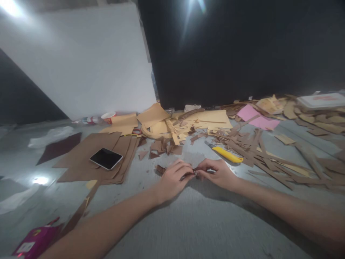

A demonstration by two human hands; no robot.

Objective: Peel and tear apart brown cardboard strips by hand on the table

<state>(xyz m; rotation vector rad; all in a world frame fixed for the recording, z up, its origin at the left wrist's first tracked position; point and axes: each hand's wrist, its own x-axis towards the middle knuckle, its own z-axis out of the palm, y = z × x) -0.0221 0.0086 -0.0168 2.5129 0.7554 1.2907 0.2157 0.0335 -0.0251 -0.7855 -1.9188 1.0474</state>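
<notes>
My left hand is closed around a brown folded strip, whose ridged end sticks out on the left past the knuckles. My right hand pinches the strip's other end with thumb and forefinger, close to the left fingertips. Most of the strip is hidden by my fingers, and its exact material is hard to make out; it looks like paper or thin card. Just beyond my right hand lies a yellow utility knife. Brown cut scraps lie beyond my left hand.
A phone rests on stacked brown sheets to the left. A magenta device sits at the lower left. Brown strips are heaped on the right, with a pink sheet behind. A paper cup stands at the back.
</notes>
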